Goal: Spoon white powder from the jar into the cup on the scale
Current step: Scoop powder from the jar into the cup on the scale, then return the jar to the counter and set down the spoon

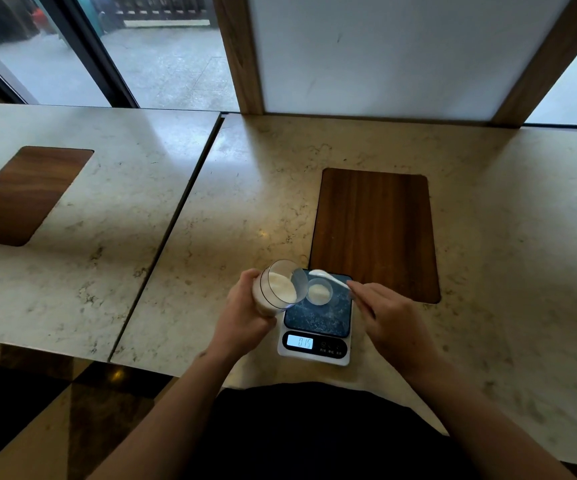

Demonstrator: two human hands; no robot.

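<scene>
My left hand grips a clear jar of white powder, tilted so its mouth faces right, just left of the cup. A small clear cup with white powder in it stands on the dark platform of a digital scale, whose lit display reads 0.15 or close to it. My right hand pinches the handle of a white spoon. The spoon's bowl hovers at the cup's far rim, near the jar's mouth.
The scale sits near the front edge of a marble counter. A wooden inlay panel lies just behind and right of it. A second counter with its own wooden panel lies to the left, past a narrow gap. Windows run along the back.
</scene>
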